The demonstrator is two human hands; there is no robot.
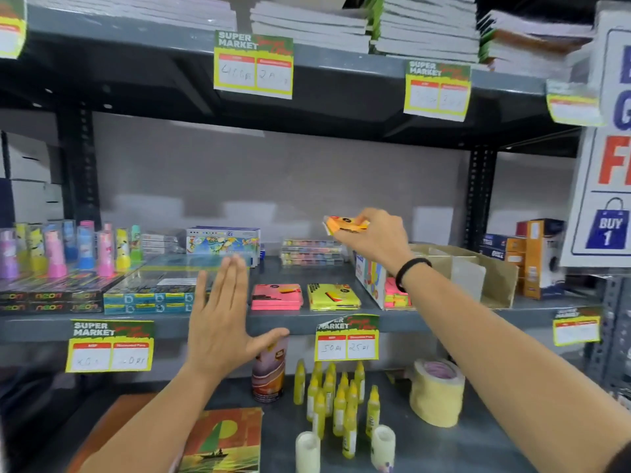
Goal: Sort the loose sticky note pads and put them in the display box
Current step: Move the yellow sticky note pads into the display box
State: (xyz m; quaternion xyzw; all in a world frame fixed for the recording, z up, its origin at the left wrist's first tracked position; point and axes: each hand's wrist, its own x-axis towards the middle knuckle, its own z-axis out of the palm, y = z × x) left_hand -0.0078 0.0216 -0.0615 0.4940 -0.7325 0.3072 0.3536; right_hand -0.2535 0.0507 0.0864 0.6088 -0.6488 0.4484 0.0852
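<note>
Grey metal shelf (341, 324) of a stationery aisle, middle tier. My right hand (379, 235) pinches an orange square sticky note pad (345, 224) in closed fingers, above the open cardboard display box (491, 285) at 3 o'clock, I judge for dropping it in. Pink pads (276, 297) and yellow pads (333, 297) lie stacked by colour at 6 o'clock of it. My left hand (222, 312) hovers flat, fingers spread, empty.

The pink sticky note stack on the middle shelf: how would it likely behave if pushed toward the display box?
The pink sticky note stack lies flat and square, so it would probably slide rather than roll or tip. It looks like several wrapped pads, so the top ones might shift apart. It is likely light.
</note>
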